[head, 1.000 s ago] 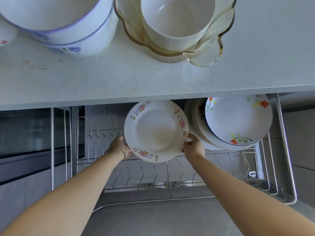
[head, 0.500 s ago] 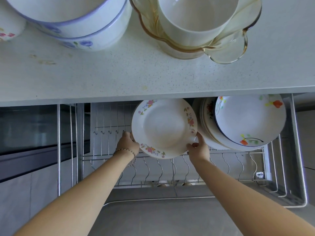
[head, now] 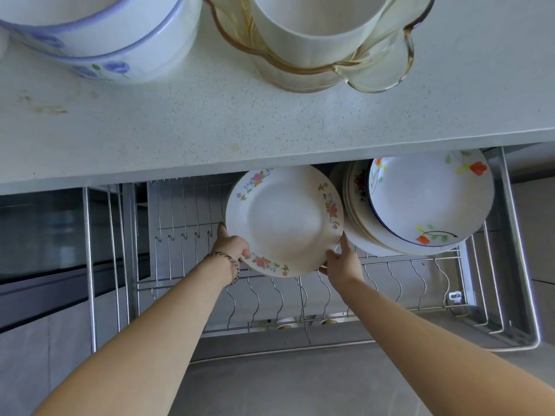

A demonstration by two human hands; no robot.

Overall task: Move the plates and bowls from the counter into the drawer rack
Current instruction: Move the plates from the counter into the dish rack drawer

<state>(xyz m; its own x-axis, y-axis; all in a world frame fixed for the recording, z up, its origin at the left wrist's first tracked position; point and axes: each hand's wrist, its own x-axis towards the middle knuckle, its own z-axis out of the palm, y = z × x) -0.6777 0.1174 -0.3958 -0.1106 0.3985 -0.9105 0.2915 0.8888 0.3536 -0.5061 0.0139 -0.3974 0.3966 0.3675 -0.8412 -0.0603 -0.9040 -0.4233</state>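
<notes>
White floral plate point(head: 283, 223) | gripped by left hand point(head: 231, 246), right hand point(head: 342, 262) | top hidden under counter point(head: 270, 121)

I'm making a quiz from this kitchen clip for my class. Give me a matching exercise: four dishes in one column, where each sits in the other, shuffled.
1. pink-flowered plate
2. orange-flowered plate
3. white cup
4. blue-rimmed bowls

a. stacked on the counter, far left
b. held by the left hand and right hand
c. inside the amber glass dish
d. front of the stack in the drawer rack

Pairs: 1-b, 2-d, 3-c, 4-a
</notes>
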